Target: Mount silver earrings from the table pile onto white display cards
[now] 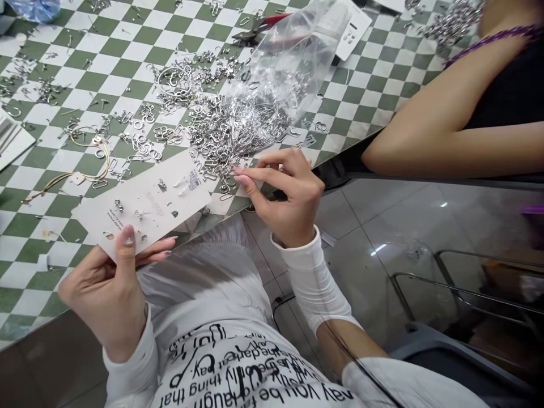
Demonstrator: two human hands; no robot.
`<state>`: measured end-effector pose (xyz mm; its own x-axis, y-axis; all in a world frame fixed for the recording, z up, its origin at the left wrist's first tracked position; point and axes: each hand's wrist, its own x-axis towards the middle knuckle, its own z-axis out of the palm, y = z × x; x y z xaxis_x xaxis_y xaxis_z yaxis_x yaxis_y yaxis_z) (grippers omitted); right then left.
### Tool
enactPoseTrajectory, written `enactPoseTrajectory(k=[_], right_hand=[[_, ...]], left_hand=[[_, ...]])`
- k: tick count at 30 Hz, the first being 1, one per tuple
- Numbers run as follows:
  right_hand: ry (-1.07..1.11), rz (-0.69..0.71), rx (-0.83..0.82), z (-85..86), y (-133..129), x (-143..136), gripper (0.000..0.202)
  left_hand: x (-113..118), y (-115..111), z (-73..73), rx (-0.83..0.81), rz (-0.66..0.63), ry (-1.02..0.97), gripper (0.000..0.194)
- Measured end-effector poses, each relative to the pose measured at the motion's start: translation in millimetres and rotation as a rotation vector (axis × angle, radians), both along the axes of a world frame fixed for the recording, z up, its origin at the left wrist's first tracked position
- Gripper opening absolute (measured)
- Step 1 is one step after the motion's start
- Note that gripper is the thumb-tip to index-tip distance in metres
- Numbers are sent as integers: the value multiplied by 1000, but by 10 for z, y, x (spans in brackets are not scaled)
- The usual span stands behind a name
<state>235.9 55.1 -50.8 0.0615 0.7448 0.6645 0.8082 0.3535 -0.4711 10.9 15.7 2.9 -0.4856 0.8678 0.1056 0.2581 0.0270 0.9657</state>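
My left hand (111, 294) grips the lower left end of a white earring card (148, 195), thumb on top and fingers beneath. Small silver earrings and bits of metal sit on the card, which has printed text and a barcode sticker at its far end. Just past that end, my right hand (291, 195) pinches thumb and forefinger together at the edge of a heap of small silver metal findings (221, 133). Whatever is between those fingertips is too small to make out. A clear plastic bag (293, 62) lies partly over the heap.
Pliers (250, 35) with red handles lie behind the heap. A gold cord bracelet (104, 161) and scattered metal bits are on the green-and-white checked table (161, 25). Another person's arm (420, 124) rests along the right edge, near a second silver pile (453, 21).
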Motion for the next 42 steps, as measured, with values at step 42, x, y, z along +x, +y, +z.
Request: enactPoseTrajectory(k=[42], right_hand=[[381, 565, -16, 222, 65, -1026, 6]], left_hand=[[-101, -42, -104, -11, -95, 35, 22]])
